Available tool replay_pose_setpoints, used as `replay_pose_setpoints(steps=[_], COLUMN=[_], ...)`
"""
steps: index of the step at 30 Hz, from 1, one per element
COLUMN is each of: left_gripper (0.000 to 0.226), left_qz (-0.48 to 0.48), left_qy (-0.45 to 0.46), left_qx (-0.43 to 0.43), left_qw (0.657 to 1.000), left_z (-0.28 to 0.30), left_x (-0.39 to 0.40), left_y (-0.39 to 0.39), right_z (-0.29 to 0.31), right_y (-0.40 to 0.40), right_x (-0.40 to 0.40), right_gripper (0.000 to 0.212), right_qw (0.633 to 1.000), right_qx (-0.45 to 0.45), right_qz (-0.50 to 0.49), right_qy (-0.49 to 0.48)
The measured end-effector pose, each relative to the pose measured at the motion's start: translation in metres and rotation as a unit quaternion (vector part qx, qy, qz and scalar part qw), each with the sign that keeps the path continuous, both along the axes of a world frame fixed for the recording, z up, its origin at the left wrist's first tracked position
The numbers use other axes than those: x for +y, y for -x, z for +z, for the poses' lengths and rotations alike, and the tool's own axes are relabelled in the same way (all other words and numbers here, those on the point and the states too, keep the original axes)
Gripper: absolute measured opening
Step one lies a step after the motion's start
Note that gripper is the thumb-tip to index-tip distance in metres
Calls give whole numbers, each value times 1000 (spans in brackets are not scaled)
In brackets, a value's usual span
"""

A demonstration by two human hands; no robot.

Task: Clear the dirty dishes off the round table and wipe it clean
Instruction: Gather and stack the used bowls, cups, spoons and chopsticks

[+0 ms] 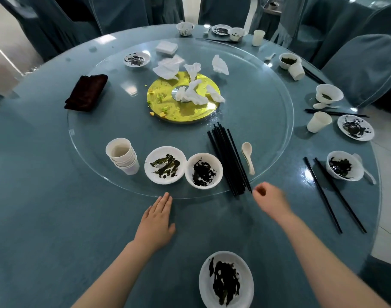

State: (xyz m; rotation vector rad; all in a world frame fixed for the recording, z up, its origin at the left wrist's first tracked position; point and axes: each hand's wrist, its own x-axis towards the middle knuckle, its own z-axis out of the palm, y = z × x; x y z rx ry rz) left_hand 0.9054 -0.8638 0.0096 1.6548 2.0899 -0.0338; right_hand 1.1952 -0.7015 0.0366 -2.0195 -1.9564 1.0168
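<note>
**Much still to clear, and most of it breaks easily**

The round table is covered in blue cloth, and on it lies a big glass turntable. I think the glass is heavy and slippery, so it is better to turn it by the rim than to lift it. On the turntable, at the near side, are a stack of white cups, a dirty plate, a dirty bowl, a bundle of black chopsticks and a white spoon. Another dirty plate stands on the cloth nearest to the person. More bowls and cups stand along the right edge.

The dishes look like porcelain: stiff, fragile, maybe greasy inside. I would take each one by the clean rim or from below. The cups are light and can tip. The chopsticks are thin and roll; better to take them all together in the middle. The crumpled napkins are soft and weigh nothing. The dark folded cloth is soft too, surely for wiping.

The left hand lies flat with straight fingers, the tips touching the glass rim. The right hand has loosely curled fingers just beside the chopstick ends and holds nothing.
</note>
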Motion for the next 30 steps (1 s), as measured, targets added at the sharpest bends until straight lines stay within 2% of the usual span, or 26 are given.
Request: replay_pose_setpoints(steps=[4,8,11,15,21,23,26,30], left_gripper=[73,66,63,63,62,62,63,64], left_qz=[11,2,-7,12,44,51,50,21], left_qy=[-11,-4,2,4,-17,-24,-24,-7], left_qx=[-22,-46,-59,-67,-61,-50,-18,39], left_qw=[1000,999,998,998,997,997,998,999], left_z=[0,-5,-10,-11,-4,-3,-3,-6], left_x=[-6,-21,-35,-47,-60,-65,-74,-92], left_y=[-3,-15,-21,-15,15,28,48,72], right_z=[-22,-35,-37,-35,-24,-15,1,10], right_y=[-20,-32,-35,-30,-1,24,76,154], right_x=[-79,-133,-153,-161,-146,-137,-126,-113], right_gripper=[17,12,7,11,12,14,9,9], right_qw=[993,976,976,979,981,973,937,882], right_qx=[-3,-29,-47,-62,70,139,264,364], right_qz=[52,104,113,102,20,-21,-86,-157], right_qy=[106,188,182,167,181,185,212,255])
